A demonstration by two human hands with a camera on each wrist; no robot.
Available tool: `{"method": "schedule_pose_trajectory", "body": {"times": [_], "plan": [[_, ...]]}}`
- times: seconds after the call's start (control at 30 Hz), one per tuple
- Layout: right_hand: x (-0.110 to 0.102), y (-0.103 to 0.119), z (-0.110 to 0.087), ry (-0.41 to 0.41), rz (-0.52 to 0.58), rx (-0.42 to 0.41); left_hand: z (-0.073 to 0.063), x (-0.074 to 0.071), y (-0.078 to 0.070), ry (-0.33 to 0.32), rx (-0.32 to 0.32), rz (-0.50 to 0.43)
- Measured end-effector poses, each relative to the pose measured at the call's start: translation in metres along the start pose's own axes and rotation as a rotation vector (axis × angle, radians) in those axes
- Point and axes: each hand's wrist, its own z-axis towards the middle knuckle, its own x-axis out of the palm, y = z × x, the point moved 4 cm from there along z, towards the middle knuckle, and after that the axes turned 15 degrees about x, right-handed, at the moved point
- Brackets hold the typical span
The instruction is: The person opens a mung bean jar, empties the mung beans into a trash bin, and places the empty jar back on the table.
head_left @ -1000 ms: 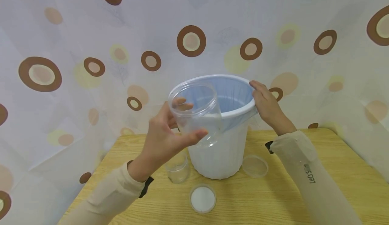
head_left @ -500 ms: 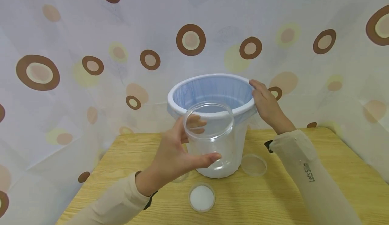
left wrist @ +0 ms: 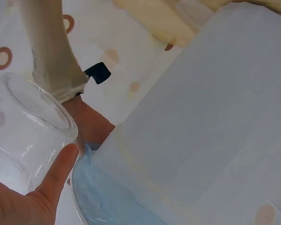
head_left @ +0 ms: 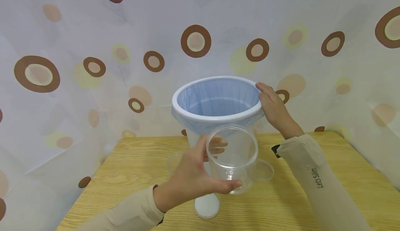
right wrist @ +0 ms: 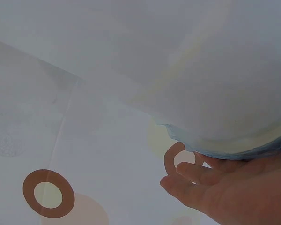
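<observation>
In the head view my left hand holds a clear plastic jar in front of the bin, thumb on the near side and fingers round the far side. The jar's open mouth tilts up towards me, and nothing shows inside it. A white trash bin with a blue bag lining it and folded over its rim stands behind the jar. My right hand rests against the bin's right rim. In the right wrist view its fingers lie nearly straight beside the bag's edge.
A second clear jar stands left of the bin, partly hidden by my left hand. A clear round lid lies to the right on the wooden table. A round white-topped piece lies near the front. A patterned curtain hangs behind.
My left hand has carried the jar down and to the right, from over the bin's left rim to in front of the bin. My right hand stays at the rim.
</observation>
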Motion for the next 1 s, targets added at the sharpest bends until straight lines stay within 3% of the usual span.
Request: {"method": "schedule_pose_trajectory", "body": {"times": [0.3, 0.67, 1.0], "plan": [[0.001, 0.001, -0.001, 0.010, 0.002, -0.002, -0.009, 0.018, 0.006, 0.054, 0.064, 0.064], [0.001, 0.001, 0.000, 0.003, 0.002, -0.005, -0.025, 0.038, 0.016, 0.132, -0.082, 0.063], [0.000, 0.000, -0.001, 0.005, 0.006, -0.009, -0.038, 0.056, 0.032, 0.166, -0.179, -0.043]]}}
